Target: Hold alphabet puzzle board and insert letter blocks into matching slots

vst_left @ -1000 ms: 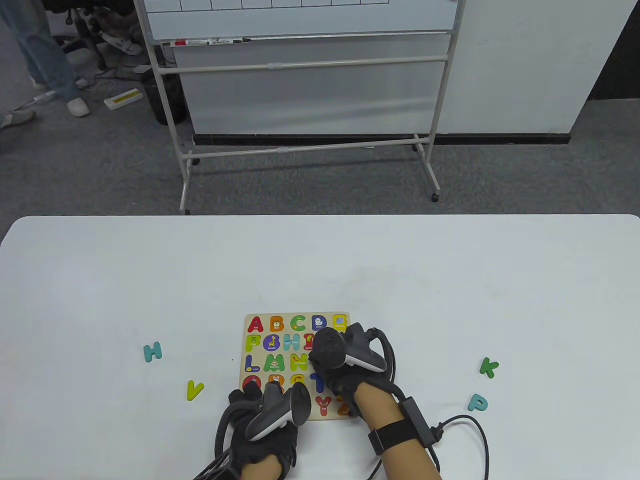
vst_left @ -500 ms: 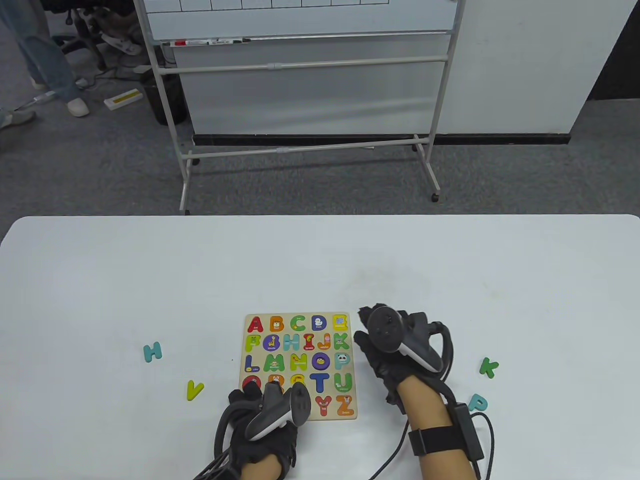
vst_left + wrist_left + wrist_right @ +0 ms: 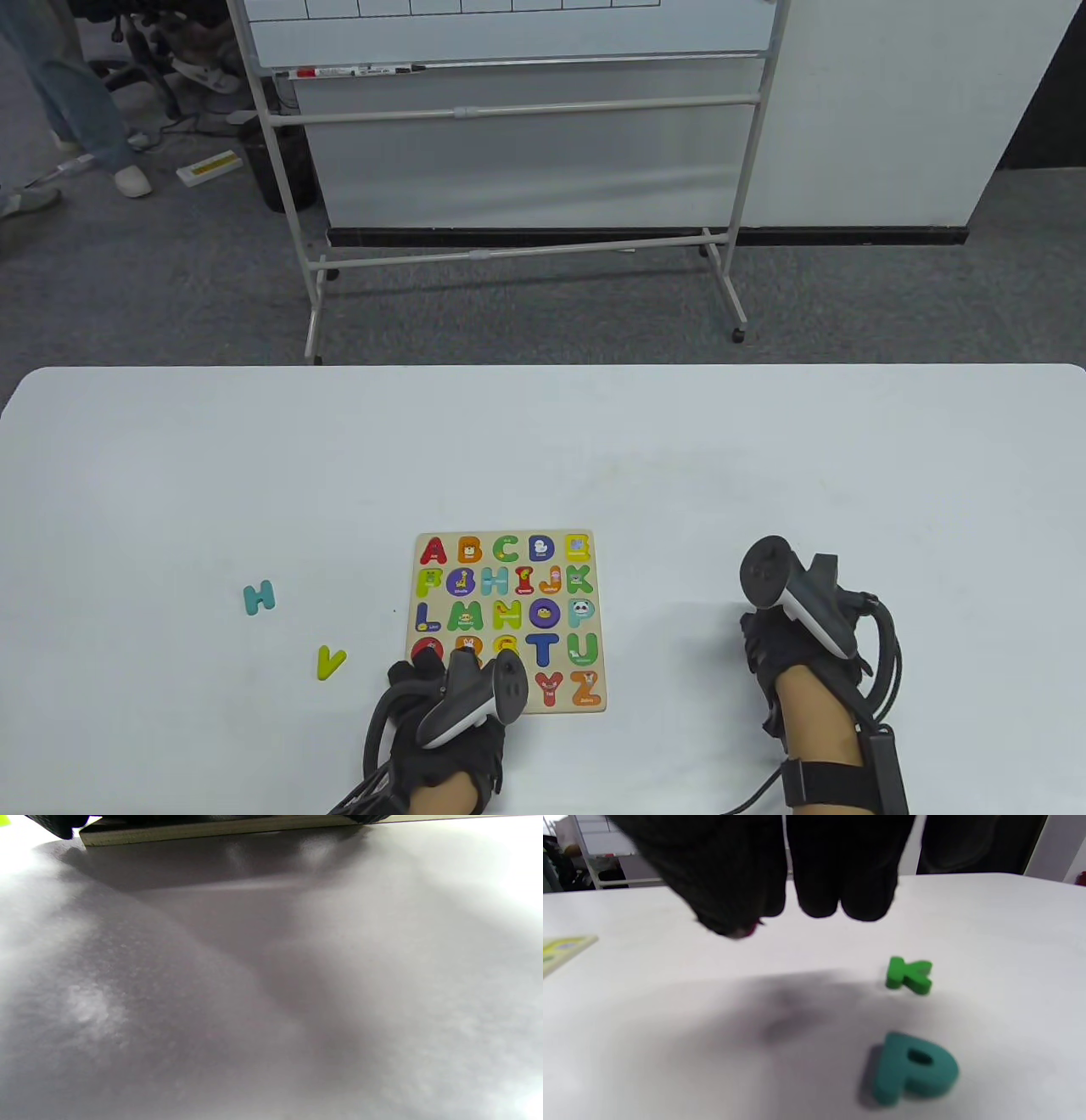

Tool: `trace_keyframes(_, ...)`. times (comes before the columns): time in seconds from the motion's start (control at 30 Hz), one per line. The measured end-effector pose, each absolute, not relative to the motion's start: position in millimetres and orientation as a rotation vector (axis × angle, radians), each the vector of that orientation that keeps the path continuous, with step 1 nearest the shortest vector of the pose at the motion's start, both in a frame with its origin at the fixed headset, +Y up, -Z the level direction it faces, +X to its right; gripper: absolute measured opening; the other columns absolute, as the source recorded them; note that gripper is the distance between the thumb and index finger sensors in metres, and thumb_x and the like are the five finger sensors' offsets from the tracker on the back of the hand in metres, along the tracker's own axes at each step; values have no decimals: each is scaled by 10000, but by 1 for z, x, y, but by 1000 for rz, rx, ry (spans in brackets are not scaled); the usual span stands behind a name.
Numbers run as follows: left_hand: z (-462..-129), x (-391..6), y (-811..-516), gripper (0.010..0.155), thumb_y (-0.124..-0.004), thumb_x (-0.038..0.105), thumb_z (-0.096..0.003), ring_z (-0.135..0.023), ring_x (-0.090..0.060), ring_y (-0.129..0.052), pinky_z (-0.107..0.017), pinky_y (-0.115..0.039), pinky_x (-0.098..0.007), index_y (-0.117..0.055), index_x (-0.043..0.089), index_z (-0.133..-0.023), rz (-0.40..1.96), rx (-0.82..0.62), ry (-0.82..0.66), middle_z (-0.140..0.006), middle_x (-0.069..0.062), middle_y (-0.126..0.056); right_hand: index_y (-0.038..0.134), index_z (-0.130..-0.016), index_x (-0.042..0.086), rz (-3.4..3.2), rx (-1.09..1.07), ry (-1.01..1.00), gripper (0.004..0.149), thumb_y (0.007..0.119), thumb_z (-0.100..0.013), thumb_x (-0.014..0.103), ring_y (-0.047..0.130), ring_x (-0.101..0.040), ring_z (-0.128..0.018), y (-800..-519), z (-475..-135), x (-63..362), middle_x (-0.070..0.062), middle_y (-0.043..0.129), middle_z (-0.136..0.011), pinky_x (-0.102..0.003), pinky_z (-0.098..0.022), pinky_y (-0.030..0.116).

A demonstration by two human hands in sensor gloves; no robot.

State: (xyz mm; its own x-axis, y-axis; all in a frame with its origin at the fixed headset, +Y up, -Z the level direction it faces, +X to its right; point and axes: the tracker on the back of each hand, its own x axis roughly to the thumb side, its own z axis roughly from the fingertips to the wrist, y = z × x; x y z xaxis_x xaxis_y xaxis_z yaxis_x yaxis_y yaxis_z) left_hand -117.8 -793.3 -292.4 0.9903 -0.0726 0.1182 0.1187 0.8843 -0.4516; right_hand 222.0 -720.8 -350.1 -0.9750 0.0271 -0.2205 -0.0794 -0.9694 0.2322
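I see the puzzle board (image 3: pixel 509 620) lying flat on the white bench (image 3: pixel 543 450), near its front edge and about midway across. My left hand (image 3: pixel 445 722) rests on the board's near left corner; the wrist view shows only the board's edge (image 3: pixel 212 830) with dark glove at its ends, so I cannot tell how its fingers lie. My right hand (image 3: pixel 785 654) hangs over bare bench well to the right of the board, touching nothing. Its fingers (image 3: pixel 840 878) hang together, curled down, holding nothing I can see. The green K (image 3: pixel 908 975) and teal P (image 3: pixel 914 1069) lie just beside it, apart from each other. On the left, the teal H (image 3: pixel 259 598) and yellow V (image 3: pixel 330 662) lie loose, with open bench around them.
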Motion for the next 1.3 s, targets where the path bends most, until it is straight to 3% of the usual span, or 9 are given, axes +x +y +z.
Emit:
trace_keyframes(0.37,-292,-117,-793,785,-491,457,-505,-877,-791,-413,-596,-562,-757,-238,-50,-1049,-107,-476,-101,-1001,-506,-286,695,-1051,283,3118,-375,616,698,949,-408,186,752,-449,-1017,-754,-329,238,-120,659,-1129,-707,-728,487)
trace_keyframes(0.57,-291,-117,-793,788,-489,459,-504,-878,-792,-411,-596,-559,-758,-233,-51,-1049,-109,-477,-101,-1003,-505,-281,687,-1048,228,3193,-308,518,722,974,-387,176,852,-416,-960,-760,-321,240,-105,685,-1101,-660,-702,597)
trace_keyframes(0.73,-291,-117,-794,791,-491,464,-504,-883,-788,-399,-601,-551,-756,-222,-41,-1051,-109,-480,-105,-1007,-501,-269,750,-985,199,3325,-248,381,655,982,-373,193,957,-329,-839,-764,-320,237,-121,787,-1007,-557,-643,715)
trace_keyframes(1.1,-290,-117,-794,792,-490,464,-504,-883,-789,-398,-601,-550,-757,-220,-43,-1051,-112,-482,-106,-1006,-502,-269,830,-909,181,3328,-233,291,561,985,-372,227,1013,-312,-744,-763,-321,238,-145,856,-943,-574,-608,741)
trace_keyframes(1.3,-290,-117,-794,793,-487,465,-504,-884,-786,-398,-600,-560,-751,-217,-41,-1050,-118,-485,-104,-1007,-501,-267,886,-861,187,3291,-67,161,532,1011,-348,251,1053,-300,-698,-751,-327,218,-144,911,-907,-563,-582,773)
